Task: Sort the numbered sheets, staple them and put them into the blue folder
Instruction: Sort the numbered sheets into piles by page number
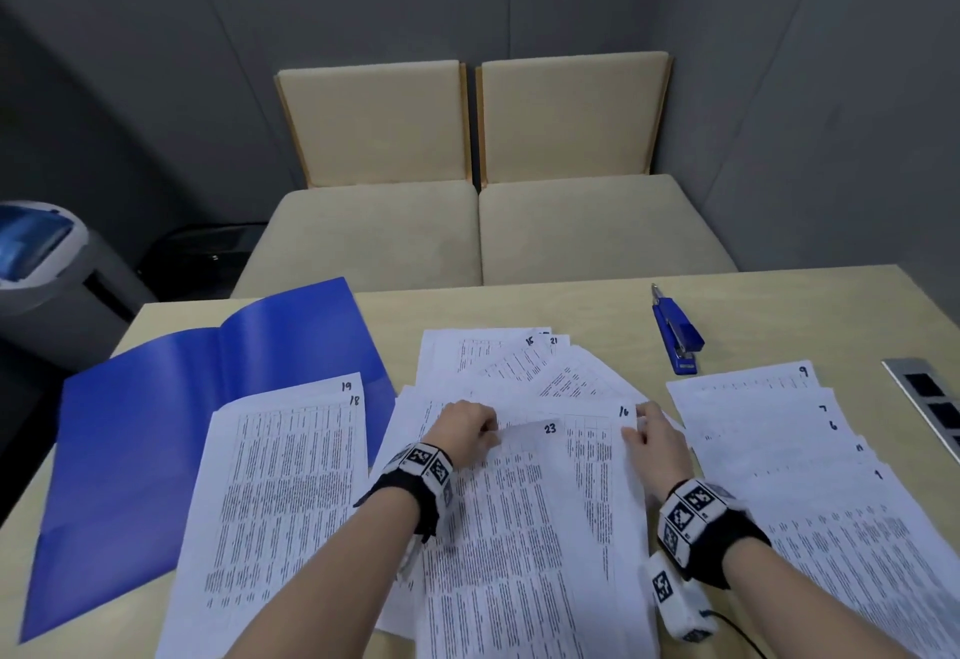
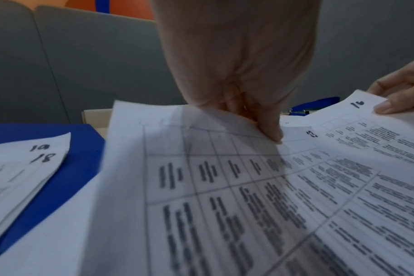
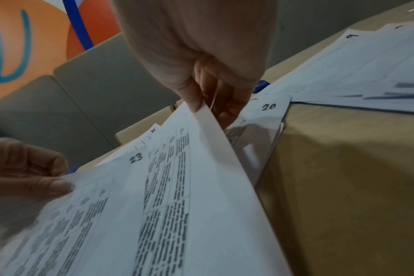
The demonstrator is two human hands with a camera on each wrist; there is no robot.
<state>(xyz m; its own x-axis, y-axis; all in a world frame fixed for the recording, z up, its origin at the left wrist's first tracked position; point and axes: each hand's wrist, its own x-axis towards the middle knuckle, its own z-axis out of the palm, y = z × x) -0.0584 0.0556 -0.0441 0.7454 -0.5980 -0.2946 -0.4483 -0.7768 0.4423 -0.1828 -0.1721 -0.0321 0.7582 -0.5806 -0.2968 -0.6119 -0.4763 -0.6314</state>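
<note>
Your left hand (image 1: 464,431) pinches the top edge of sheet 23 (image 1: 524,513). Your right hand (image 1: 655,443) pinches the right corner of sheet 16 (image 1: 605,456), which lies under 23. Both sit on the fanned centre pile (image 1: 530,362). Sheets 18 and 19 (image 1: 280,476) overlap the open folder (image 1: 156,424) at left. The stapler (image 1: 677,336) lies beyond the right pile (image 1: 810,445) on the table (image 1: 769,305).

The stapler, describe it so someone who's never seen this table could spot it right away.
Start at the wooden table and go to its far side, right of centre. Beyond the fanned sheets, near the sheet marked 9, lies the stapler, the only small blue thing; the other blue item is a large open folder on the left.
</note>
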